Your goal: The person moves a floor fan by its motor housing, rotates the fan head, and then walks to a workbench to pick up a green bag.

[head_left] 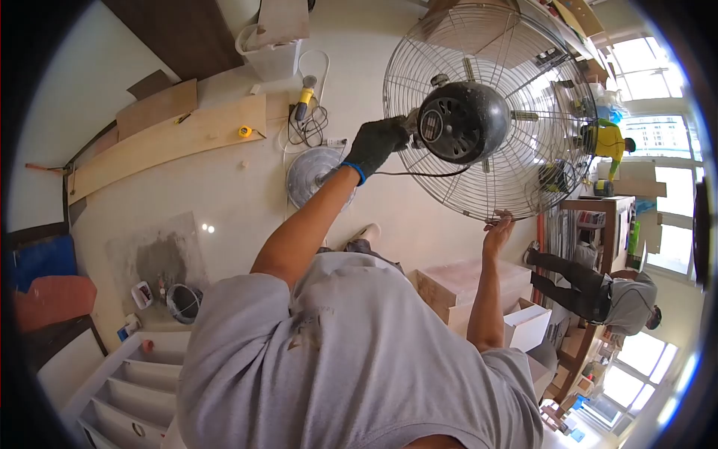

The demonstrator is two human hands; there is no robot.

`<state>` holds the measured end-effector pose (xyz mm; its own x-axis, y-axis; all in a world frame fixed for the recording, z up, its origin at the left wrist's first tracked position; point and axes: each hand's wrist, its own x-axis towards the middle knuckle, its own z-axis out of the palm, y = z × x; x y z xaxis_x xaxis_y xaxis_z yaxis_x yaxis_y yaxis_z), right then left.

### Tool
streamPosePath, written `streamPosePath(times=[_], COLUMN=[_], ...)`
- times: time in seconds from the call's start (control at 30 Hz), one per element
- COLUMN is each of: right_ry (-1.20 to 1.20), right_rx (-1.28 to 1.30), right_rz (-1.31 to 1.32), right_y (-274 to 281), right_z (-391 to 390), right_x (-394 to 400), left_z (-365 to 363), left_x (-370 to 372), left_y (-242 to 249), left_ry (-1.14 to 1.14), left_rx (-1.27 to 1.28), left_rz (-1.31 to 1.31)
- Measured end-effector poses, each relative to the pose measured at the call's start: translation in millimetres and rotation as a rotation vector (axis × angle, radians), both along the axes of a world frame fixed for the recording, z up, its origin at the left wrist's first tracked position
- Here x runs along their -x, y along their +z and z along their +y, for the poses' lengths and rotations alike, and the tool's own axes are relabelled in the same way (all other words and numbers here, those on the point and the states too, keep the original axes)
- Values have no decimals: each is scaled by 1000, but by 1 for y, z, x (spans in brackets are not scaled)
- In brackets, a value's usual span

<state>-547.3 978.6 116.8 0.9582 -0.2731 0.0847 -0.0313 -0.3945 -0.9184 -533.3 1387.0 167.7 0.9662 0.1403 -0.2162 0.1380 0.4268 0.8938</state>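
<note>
A large fan with a black motor housing point(464, 123) and a round wire cage fills the upper middle of the head view. My left hand point(376, 146), in a dark glove with a blue cuff, is closed around the bracket behind the motor. Bare, my right hand point(499, 226) touches the lower rim of the cage with its fingertips, the fingers apart. A black cord runs from the motor towards my gloved hand. Beneath that arm, the round fan base point(314, 176) stands on the floor.
A yellow power tool point(305, 99) with a coiled cord and a long board point(164, 142) with a tape measure point(244, 132) lie on the floor. Wooden boxes point(479, 284) stand right. Two people are there, one in grey point(630, 299), one in yellow point(609, 140). A bucket point(184, 302) stands left.
</note>
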Motion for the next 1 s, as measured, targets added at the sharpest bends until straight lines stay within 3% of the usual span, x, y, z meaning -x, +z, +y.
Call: streamPosePath(times=[0.17, 0.2, 0.47, 0.53, 0.6, 0.63, 0.73, 0.77, 0.87, 0.9, 0.97, 1.0], right_ry=[-29, -31, -86, -83, -77, -93, -95, -71, -25, -16, -30, -35], right_rx=[136, 147, 157, 134, 95, 42, -19, 29, 78, 76, 78, 75], right_rz=[13, 13, 3, -2, -9, -10, -22, -30, -33, -33, -34, -45], right_y=[27, 29, 38, 33, 25, 18, 8, 9, 12, 13, 12, 10], right_z=[27, 30, 44, 44, 38, 32, 19, 17, 16, 17, 18, 18], right_x=[13, 15, 31, 27, 24, 22, 25, 30, 39, 40, 37, 34], left_z=[11, 9, 19, 35, 50, 55, 80, 85, 60, 49, 38, 32], left_x=[14, 18, 22, 15, 1, -7, -45, -60, -64, -66, -60, -59], left_y=[9, 10, -10, -12, 0, 13, 25, 15, 27, 15, 5, -5], left_ry=[39, 77, 104, 98, 201, 292, 282, 163, 114, 147, 273, 344], left_rx=[94, -30, 229, -361, -273, 115, -12, -28, 135, 87, -389, -304], left_rz=[-87, -118, -133, -240, -204, -111, -80, -245, -220, -257, -247, -202])
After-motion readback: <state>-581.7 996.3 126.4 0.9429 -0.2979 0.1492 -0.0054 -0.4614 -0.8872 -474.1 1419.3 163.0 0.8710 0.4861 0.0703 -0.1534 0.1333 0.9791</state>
